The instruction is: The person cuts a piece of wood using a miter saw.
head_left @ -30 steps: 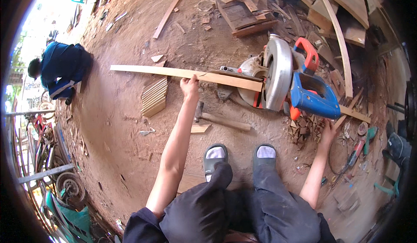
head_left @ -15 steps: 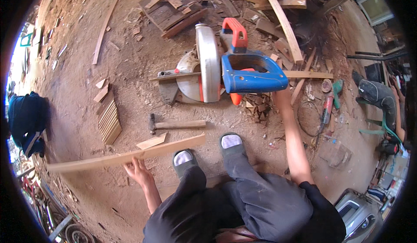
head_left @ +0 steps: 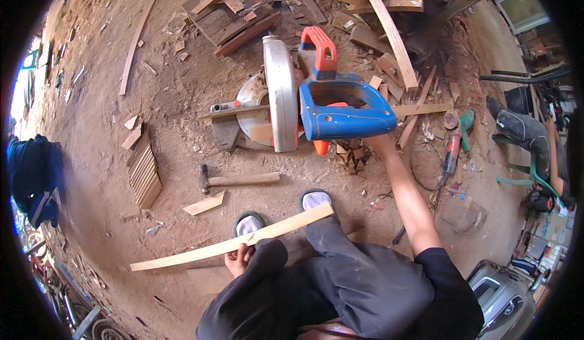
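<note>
My left hand (head_left: pixel 239 260) is closed on a long wooden strip (head_left: pixel 213 252), low in front of my legs, and the strip's right end lies over my right shin. In front of me stands a blue and grey mitre saw (head_left: pixel 347 112) with a red handle and a metal blade guard. My right hand (head_left: pixel 378 145) reaches under its blue grip; the fingers are hidden behind the saw, so what they hold cannot be seen. Another wooden strip (head_left: pixel 423 109) sticks out to the right of the saw. Between the saw and my feet lies a hammer (head_left: pixel 240 179), near a small pointed offcut (head_left: pixel 205 203).
A stack of cut slats (head_left: pixel 145 170) lies at left, beyond it a dark blue bag (head_left: pixel 33 179). A red angle grinder (head_left: pixel 451 151) lies at right. Scrap boards (head_left: pixel 240 27) pile up at the back. Another person (head_left: pixel 526 127) sits at far right.
The strip by my left hand has come nearer and to the right, and the fingers have curled round it. My right hand has shifted slightly left under the saw.
</note>
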Tool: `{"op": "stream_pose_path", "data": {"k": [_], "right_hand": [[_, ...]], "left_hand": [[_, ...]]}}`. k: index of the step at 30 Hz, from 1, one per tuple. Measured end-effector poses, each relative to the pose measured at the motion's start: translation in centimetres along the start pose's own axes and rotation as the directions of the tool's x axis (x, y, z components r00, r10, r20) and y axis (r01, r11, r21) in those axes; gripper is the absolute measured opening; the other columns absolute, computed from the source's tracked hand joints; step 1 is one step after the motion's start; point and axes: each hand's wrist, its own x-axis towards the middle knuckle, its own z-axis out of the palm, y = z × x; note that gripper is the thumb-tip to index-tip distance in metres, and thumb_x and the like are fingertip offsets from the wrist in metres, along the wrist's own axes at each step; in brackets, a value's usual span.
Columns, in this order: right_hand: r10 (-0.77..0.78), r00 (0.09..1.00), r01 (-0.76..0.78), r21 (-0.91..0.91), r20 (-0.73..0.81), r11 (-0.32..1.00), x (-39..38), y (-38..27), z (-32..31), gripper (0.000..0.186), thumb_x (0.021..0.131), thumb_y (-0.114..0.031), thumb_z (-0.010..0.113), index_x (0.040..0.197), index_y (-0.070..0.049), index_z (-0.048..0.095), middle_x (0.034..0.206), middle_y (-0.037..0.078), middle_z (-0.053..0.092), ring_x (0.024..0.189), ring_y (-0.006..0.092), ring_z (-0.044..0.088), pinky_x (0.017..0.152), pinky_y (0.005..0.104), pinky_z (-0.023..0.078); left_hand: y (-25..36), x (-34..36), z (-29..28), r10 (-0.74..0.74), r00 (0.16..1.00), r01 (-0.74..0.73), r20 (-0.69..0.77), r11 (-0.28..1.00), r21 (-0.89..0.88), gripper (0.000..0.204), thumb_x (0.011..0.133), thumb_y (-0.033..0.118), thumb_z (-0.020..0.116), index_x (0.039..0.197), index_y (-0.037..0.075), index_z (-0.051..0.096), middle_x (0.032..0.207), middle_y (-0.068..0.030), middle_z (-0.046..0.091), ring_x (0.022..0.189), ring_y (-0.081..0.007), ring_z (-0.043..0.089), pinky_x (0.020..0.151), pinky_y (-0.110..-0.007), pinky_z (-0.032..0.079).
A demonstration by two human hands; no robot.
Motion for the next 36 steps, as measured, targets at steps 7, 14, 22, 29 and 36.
{"op": "stream_pose_path", "data": {"k": [7, 14, 22, 29, 36], "right_hand": [[-0.196, 0.96, 0.264, -0.408, 0.202, 0.874, -2.7, -4.1, 5.9, 0.04, 0.083, -0.017, 0.079, 0.121, -0.008, 0.071, 0.12, 0.015, 0.072, 0.118, 0.0369, 0.065, 0.104, 0.0513, 0.049], [-0.216, 0.963, 0.244, -0.184, 0.162, 0.952, -4.6, -5.9, 9.6, 0.052, 0.079, -0.01, 0.083, 0.13, -0.017, 0.075, 0.126, 0.009, 0.071, 0.124, 0.0312, 0.063, 0.108, 0.0491, 0.048], [-0.219, 0.969, 0.241, -0.241, 0.115, 0.94, -3.1, -6.6, 12.2, 0.049, 0.083, -0.012, 0.08, 0.131, -0.018, 0.075, 0.119, 0.012, 0.073, 0.116, 0.0368, 0.067, 0.106, 0.0506, 0.049], [-0.079, 0.979, 0.152, -0.414, 0.188, 0.897, -2.8, -4.1, 6.9, 0.058, 0.086, -0.019, 0.085, 0.14, -0.008, 0.064, 0.141, 0.011, 0.066, 0.132, 0.03, 0.061, 0.115, 0.0464, 0.045], [-0.186, 0.967, 0.246, -0.466, 0.172, 0.85, -2.1, -1.7, 4.9, 0.063, 0.084, -0.014, 0.089, 0.141, -0.007, 0.062, 0.141, 0.013, 0.066, 0.132, 0.0313, 0.061, 0.114, 0.0469, 0.047]], "left_hand": [[9.1, -1.0, 1.8, -0.415, 0.908, 0.242, 0.06, 0.637, 0.732, 0.035, 0.1, 0.033, 0.079, 0.097, -0.002, 0.078, 0.08, -0.0025, 0.072, 0.067, -0.0091, 0.061, 0.061, -0.029, 0.049], [18.3, 2.9, 8.5, 0.168, 0.854, -0.52, 0.492, 0.299, 0.801, 0.044, 0.086, 0.013, 0.086, 0.126, 0.004, 0.069, 0.097, -0.0099, 0.073, 0.082, -0.0197, 0.068, 0.076, -0.037, 0.055], [18.8, 13.6, 23.2, 0.378, 0.273, -0.904, 0.885, -0.213, 0.37, 0.064, 0.08, 0.019, 0.088, 0.138, 0.009, 0.065, 0.122, -0.01, 0.063, 0.112, -0.0326, 0.063, 0.098, -0.045, 0.051], [16.4, 16.7, 24.8, 0.363, 0.2, -0.965, 0.91, -0.089, 0.247, 0.049, 0.081, 0.02, 0.087, 0.125, 0.006, 0.073, 0.116, -0.0088, 0.065, 0.107, -0.0303, 0.062, 0.094, -0.042, 0.052], [15.8, 17.8, 25.8, 0.437, 0.107, -0.975, 0.893, -0.128, 0.179, 0.048, 0.081, 0.018, 0.087, 0.126, 0.006, 0.074, 0.115, -0.0092, 0.066, 0.107, -0.0312, 0.06, 0.094, -0.043, 0.052]]}}
